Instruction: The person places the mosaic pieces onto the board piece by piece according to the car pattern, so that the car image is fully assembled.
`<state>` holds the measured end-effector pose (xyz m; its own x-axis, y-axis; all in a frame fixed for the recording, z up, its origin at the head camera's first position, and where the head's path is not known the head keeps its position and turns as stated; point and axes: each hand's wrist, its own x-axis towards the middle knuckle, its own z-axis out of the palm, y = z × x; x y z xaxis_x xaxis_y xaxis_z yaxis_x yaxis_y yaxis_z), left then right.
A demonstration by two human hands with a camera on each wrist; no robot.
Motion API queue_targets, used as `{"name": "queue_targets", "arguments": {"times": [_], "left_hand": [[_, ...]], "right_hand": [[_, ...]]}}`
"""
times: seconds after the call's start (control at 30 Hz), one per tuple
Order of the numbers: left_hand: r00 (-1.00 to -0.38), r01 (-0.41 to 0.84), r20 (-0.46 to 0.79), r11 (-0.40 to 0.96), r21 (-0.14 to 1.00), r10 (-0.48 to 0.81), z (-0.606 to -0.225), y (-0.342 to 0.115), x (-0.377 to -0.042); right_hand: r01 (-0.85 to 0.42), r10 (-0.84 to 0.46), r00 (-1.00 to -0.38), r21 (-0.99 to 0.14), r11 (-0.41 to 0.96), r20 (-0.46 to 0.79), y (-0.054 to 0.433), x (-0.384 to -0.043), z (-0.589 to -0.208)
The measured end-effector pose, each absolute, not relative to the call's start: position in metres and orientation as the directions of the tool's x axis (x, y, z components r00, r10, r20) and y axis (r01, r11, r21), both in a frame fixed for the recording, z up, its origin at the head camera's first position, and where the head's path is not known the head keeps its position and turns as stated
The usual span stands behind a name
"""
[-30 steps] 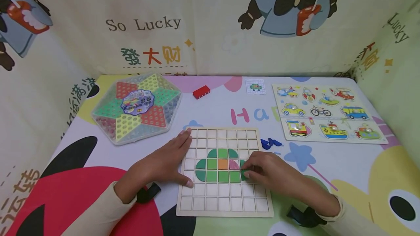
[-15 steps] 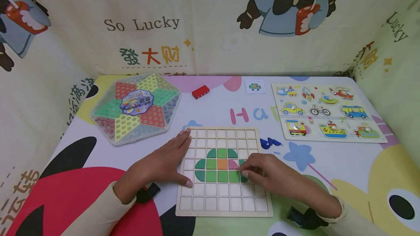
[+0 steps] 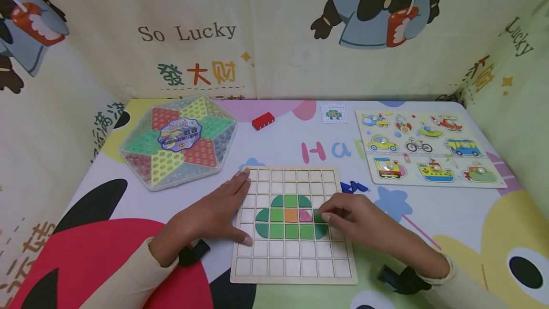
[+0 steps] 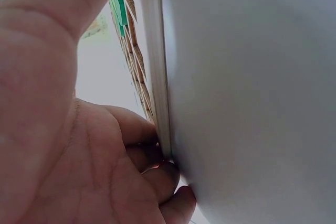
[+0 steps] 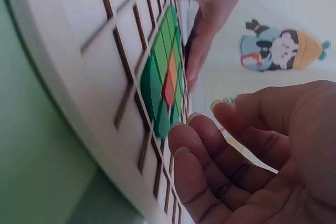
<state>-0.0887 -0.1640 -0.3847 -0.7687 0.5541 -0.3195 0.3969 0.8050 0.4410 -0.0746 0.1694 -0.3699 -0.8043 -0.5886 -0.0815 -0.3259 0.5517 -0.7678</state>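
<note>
A square wooden grid board (image 3: pixel 293 268) lies on the table, its middle cells filled with coloured tiles. Light green square tiles (image 3: pixel 291 231), dark green rounded tiles (image 3: pixel 320 231), an orange tile (image 3: pixel 291 215) and a pink tile (image 3: pixel 305 215) form a car-like shape. My left hand (image 3: pixel 214 209) rests along the board's left edge, fingers stretched out and thumb over the border. At the shape's right end, the fingertips of my right hand (image 3: pixel 358 218) are right at the upper dark green tile (image 3: pixel 319 217). The right wrist view shows these fingers loosely bent, nothing between them.
Several small blue pieces (image 3: pixel 353 187) lie by the board's upper right edge. Behind are a hexagonal game box (image 3: pixel 180 175), a red block (image 3: pixel 263 120) and a small picture card (image 3: pixel 333 113). A vehicle puzzle board (image 3: pixel 433 144) lies at the right.
My right hand has shifted slightly up and right, uncovering the lower dark green tile at the shape's right end. My left hand stays in place on the board.
</note>
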Motion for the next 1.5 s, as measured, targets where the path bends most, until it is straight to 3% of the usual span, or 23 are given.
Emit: {"name": "queue_targets", "arguments": {"times": [0.73, 1.1, 1.5], "left_hand": [[-0.769, 0.401, -0.312, 0.801, 0.444, 0.558, -0.384, -0.164, -0.088], [-0.772, 0.399, -0.310, 0.803, 0.443, 0.555, -0.384, -0.163, -0.088], [-0.773, 0.409, -0.301, 0.802, 0.436, 0.558, -0.386, -0.164, -0.087]], "right_hand": [[-0.287, -0.342, -0.939, -0.639, 0.714, 0.040, 0.215, -0.108, -0.376], [-0.243, -0.261, -0.964, -0.569, 0.785, 0.052, 0.224, -0.113, -0.387], [-0.269, -0.301, -0.953, -0.519, 0.811, 0.024, 0.227, -0.113, -0.393]]}}
